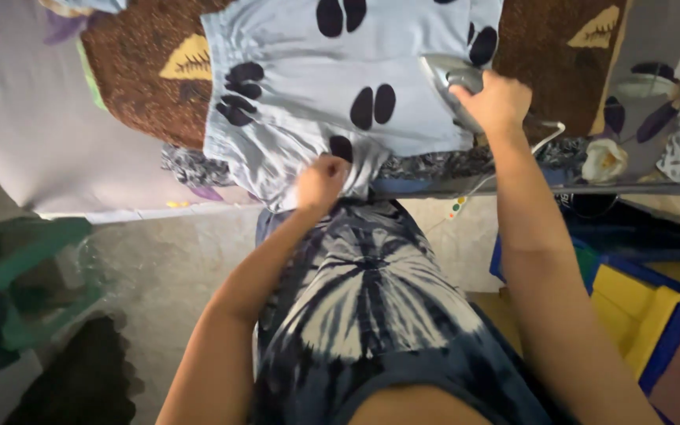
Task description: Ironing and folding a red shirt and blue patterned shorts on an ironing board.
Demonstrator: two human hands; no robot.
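Clearly, the person stands at a surface covered by a brown patterned cloth [143, 86], with a pale blue garment [308, 71] printed with dark oval spots spread on it toward 12 o'clock. The right hand [497, 101] is closed around the handle of an iron [446, 75], whose silver body sits on the garment's edge at about 1 o'clock from the person's chest. The left hand [322, 181] is curled shut, pinching the garment's near hem at 12 o'clock, where the fabric bunches into folds over the surface's edge. A white cord [548, 135] runs off at the right of the iron.

Judging by how things lie, the upper and middle stretch of the garment looks flat and smooth, so that part seems pressed. The near-left portion, at roughly 11 o'clock from the left hand, is creased and gathered, so pressing there appears left to do. Whether the far side is finished cannot be told, since it runs out of view.

Blue and yellow bins [639, 307] sit on the floor at 4 o'clock, and green fabric [17, 260] lies at 9 o'clock.
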